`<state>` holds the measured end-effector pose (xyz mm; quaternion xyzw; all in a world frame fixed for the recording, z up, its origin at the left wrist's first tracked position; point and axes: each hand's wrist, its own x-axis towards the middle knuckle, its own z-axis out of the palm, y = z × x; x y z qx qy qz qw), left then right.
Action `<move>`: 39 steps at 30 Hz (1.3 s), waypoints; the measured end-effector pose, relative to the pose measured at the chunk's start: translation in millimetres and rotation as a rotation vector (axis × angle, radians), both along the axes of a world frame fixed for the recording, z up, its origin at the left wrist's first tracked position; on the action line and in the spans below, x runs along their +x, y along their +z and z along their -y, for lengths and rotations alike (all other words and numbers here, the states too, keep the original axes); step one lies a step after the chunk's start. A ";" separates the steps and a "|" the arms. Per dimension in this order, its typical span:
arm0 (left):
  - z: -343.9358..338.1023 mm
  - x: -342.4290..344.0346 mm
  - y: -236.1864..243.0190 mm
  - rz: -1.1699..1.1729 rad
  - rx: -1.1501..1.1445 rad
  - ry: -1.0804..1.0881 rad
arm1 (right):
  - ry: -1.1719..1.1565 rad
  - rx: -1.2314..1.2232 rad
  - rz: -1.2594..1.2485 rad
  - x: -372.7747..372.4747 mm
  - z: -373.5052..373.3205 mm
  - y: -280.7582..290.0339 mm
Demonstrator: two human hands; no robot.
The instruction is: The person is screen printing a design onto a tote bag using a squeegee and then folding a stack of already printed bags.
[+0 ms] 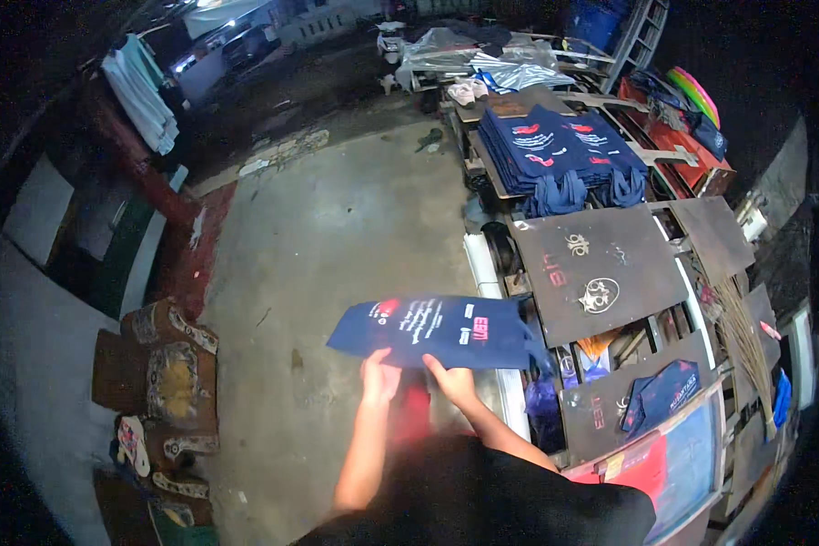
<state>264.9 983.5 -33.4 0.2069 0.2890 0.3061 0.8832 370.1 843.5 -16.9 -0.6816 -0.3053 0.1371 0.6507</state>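
Note:
A navy blue tote bag (437, 332) with white and red print stretches out flat in front of me, above the concrete floor. My left hand (379, 375) grips its near edge toward the left, the fingers mostly hidden under the cloth. Further right along the same edge, my right hand (450, 378) holds on with the thumb at the edge. At the bag's right end the blurred handles (539, 350) hang by the table's side. Something red and blurred (416, 411) shows between my forearms; its kind cannot be made out.
On the worktable to the right lie stacked navy bags (560, 150), a stained brown board (601, 273) and folded navy cloth pieces (662, 398). A framed screen (673, 469) leans near me. A patterned armchair (173, 364) stands left; pale clothes (141, 96) hang at the far left.

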 end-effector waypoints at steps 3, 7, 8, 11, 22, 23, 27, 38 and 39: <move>-34.0 19.4 -5.8 0.025 -0.031 0.051 | 0.049 -0.042 -0.291 25.0 -23.7 -8.2; -96.1 43.9 -14.4 0.037 -0.051 0.088 | 0.070 0.065 -0.635 57.1 -68.5 -13.2; -114.9 48.6 -17.1 0.031 -0.048 0.091 | 0.073 0.131 -0.738 65.9 -84.5 -13.0; -176.7 74.4 -8.5 0.100 -0.022 0.094 | 0.029 0.192 -0.941 101.1 -133.0 -10.7; -344.4 153.2 51.1 0.244 0.017 0.122 | -0.091 0.513 -0.827 209.7 -266.5 18.8; -356.2 162.0 53.0 0.253 0.024 0.109 | -0.094 0.527 -0.817 216.4 -273.3 31.4; -389.1 214.4 74.5 0.298 0.052 0.031 | -0.128 0.612 -0.741 255.0 -294.1 65.9; -455.5 426.0 101.6 0.324 0.227 -0.258 | -0.500 0.481 -0.100 419.3 -300.0 117.1; -448.1 450.2 103.8 0.280 0.224 -0.284 | -0.506 0.475 -0.063 437.2 -290.4 121.3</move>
